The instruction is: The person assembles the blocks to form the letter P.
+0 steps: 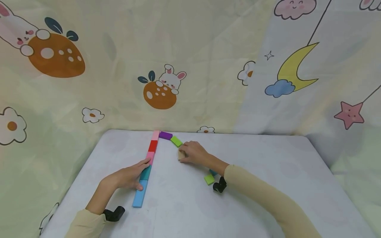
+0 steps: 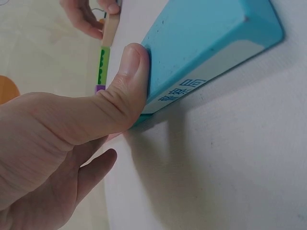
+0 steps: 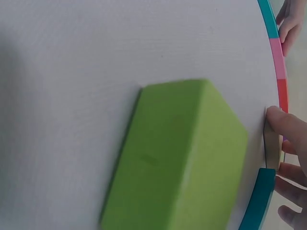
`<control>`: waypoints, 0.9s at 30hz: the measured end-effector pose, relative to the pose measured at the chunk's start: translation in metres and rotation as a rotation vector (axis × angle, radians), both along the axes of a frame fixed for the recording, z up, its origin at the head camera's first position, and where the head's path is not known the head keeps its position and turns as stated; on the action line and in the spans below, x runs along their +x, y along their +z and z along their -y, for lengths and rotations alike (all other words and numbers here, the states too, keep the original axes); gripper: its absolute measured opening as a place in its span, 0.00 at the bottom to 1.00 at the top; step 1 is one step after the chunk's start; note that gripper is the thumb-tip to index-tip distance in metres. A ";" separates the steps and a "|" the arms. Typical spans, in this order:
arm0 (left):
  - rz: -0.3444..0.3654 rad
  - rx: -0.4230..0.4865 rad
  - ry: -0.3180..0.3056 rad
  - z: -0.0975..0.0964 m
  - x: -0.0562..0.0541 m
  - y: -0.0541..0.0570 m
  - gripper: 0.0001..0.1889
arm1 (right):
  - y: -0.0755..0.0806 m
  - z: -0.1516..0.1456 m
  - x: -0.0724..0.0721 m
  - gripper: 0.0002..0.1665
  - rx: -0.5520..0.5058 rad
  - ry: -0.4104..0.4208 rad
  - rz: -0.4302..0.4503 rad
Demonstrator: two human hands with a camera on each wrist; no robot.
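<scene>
A straight line of blocks runs up the table: a light blue block (image 1: 138, 197), a teal one (image 1: 145, 173), a pink one (image 1: 151, 154), a red one (image 1: 153, 145) and another pink one. My left hand (image 1: 125, 178) rests along its left side. Its thumb presses the light blue block's side, and its extended fingers touch the lower pink block. From the far end, a purple block (image 1: 165, 135) and a green block (image 1: 176, 141) slant off to the right. Just past the green block, my right hand (image 1: 194, 153) pinches a plain wooden block (image 1: 181, 156) standing at the table surface.
A loose green block (image 1: 209, 179) and a partly hidden teal block (image 3: 258, 201) lie near my right forearm. Black wrist-worn pieces (image 1: 114, 214) hang by both sleeves. A patterned cloth (image 1: 208, 99) rises behind the far edge of the white table (image 1: 253, 211).
</scene>
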State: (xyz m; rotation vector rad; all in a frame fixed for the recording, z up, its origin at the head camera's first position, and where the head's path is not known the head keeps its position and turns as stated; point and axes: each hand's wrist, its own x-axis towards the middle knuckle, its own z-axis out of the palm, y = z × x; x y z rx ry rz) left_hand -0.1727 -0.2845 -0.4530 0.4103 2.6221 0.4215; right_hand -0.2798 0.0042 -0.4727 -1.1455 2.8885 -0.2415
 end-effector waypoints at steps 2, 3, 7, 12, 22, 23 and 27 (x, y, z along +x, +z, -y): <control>0.006 0.003 -0.001 0.000 0.000 0.000 0.55 | -0.001 0.000 0.000 0.31 0.008 -0.013 0.004; 0.009 0.004 -0.002 0.000 0.000 -0.001 0.55 | -0.001 0.000 0.001 0.31 0.012 -0.021 0.010; 0.013 0.007 -0.009 -0.001 0.001 -0.002 0.55 | -0.002 0.000 0.002 0.31 0.012 -0.036 0.013; 0.011 0.008 -0.014 -0.002 0.003 -0.001 0.55 | 0.004 -0.008 0.006 0.32 -0.075 -0.038 0.022; -0.004 0.004 -0.008 -0.002 0.002 0.004 0.55 | 0.023 -0.079 0.027 0.31 -0.130 -0.045 0.050; -0.008 0.005 -0.011 -0.002 0.002 0.004 0.55 | 0.023 -0.088 0.031 0.30 -0.120 -0.039 0.059; -0.015 0.006 -0.021 -0.001 0.002 0.004 0.55 | 0.025 -0.119 0.047 0.26 -0.050 -0.004 0.126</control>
